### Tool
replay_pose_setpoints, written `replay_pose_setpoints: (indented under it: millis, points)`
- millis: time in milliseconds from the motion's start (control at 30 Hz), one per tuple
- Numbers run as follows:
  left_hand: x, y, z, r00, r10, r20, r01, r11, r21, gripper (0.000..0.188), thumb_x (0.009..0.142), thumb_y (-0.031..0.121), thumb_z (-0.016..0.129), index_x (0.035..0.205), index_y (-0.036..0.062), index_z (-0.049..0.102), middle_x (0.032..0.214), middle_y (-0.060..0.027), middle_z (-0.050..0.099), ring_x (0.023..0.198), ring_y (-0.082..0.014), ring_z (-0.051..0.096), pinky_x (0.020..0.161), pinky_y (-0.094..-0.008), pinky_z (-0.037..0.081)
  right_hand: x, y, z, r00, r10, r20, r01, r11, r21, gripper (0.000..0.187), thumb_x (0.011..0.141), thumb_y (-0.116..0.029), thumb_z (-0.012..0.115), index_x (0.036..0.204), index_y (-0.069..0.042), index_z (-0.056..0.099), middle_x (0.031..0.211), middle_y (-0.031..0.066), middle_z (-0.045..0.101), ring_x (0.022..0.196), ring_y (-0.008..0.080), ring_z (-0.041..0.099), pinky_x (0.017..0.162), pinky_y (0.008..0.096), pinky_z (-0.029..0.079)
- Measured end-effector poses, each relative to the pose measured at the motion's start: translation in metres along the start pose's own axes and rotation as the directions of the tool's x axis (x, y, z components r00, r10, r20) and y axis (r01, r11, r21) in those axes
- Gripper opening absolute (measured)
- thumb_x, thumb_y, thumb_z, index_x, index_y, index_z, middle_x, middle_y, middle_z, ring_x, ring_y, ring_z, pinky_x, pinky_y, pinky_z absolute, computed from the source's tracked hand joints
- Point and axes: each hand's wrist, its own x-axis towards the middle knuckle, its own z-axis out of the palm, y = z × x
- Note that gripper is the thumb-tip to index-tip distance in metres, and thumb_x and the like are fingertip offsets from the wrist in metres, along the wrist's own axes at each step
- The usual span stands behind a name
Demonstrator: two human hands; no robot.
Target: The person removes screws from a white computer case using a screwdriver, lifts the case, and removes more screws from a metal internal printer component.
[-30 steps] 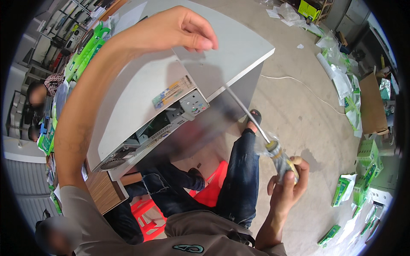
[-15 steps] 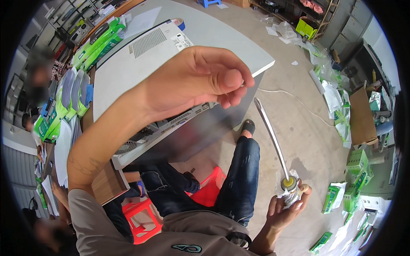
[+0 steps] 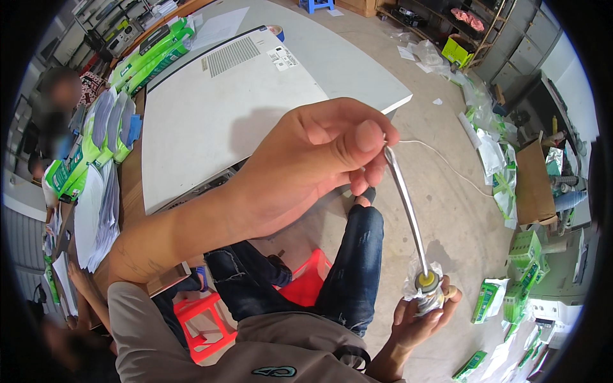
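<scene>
My right hand [image 3: 424, 317] grips a screwdriver [image 3: 407, 205] by its handle, which is wrapped in crinkled clear plastic. The long steel shank points up and away from me. At its tip is my left hand [image 3: 319, 156], thumb and forefinger pinched around a tiny shiny metal piece, too small to make out fully. Tip and piece meet or nearly meet; I cannot tell which. Under and beyond my left forearm, a white computer case [image 3: 211, 118] lies flat on the grey desk [image 3: 332, 51].
Green-and-white paper packs [image 3: 150, 57] and stacked sheets [image 3: 99, 217] line the left side. Red plastic stools [image 3: 204, 325] stand by my legs. A white cable [image 3: 447, 156] crosses the floor. On the right are a cardboard box [image 3: 535, 182] and scattered packaging. People sit at the left.
My left hand has come down and right, bringing its pinched fingers to the screwdriver tip. The right hand has barely shifted. More of the computer case's top shows.
</scene>
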Motion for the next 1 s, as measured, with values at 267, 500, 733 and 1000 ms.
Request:
replay_pose_setpoints:
  millis: [267,500,733,1000]
  points:
    - [-0.005,-0.007,0.005,0.999,0.029,-0.026,-0.032,0.995,-0.093,0.033,0.094,0.038,0.069,0.109,0.0104,0.059,0.091,-0.0007,0.057,0.085,-0.0150,0.057,0.074,-0.0298,0.045,-0.004,-0.003,-0.003,0.999,-0.038,-0.029,0.036,0.997,-0.074,0.063,0.090,-0.056,0.066,0.106,-0.004,0.034,0.089,0.0113,0.040,0.044,0.0132,0.050,0.027,0.0224,0.043]
    - [-0.008,-0.010,0.006,0.996,0.066,-0.065,-0.069,0.996,-0.051,0.033,0.087,0.036,0.076,0.104,0.0106,0.061,0.091,-0.0011,0.058,0.085,-0.0174,0.057,0.075,-0.0301,0.045,-0.007,-0.003,-0.012,0.999,-0.050,-0.009,0.049,0.997,-0.065,0.064,0.089,-0.055,0.068,0.105,-0.004,0.034,0.093,0.0116,0.039,0.048,0.0155,0.054,0.030,0.0229,0.046]
    - [-0.015,-0.016,0.009,0.984,0.142,-0.107,-0.142,0.990,0.001,0.029,0.081,0.030,0.083,0.088,0.0082,0.066,0.083,-0.0036,0.063,0.079,-0.0184,0.058,0.072,-0.0320,0.046,-0.009,0.006,-0.029,0.990,-0.095,0.109,0.101,0.994,-0.050,0.055,0.093,-0.048,0.066,0.112,-0.003,0.040,0.099,0.0081,0.042,0.080,0.0128,0.051,0.052,0.0211,0.045]
    - [-0.024,-0.008,0.012,0.986,0.161,-0.048,-0.157,0.984,0.083,0.020,0.074,0.004,0.085,0.087,-0.0005,0.070,0.084,-0.0111,0.067,0.077,-0.0195,0.062,0.067,-0.0300,0.049,-0.013,0.003,-0.031,0.990,0.096,0.108,-0.110,0.986,0.129,0.054,0.090,-0.045,0.071,0.108,-0.004,0.041,0.101,0.0087,0.043,0.079,0.0130,0.054,0.057,0.0214,0.045]
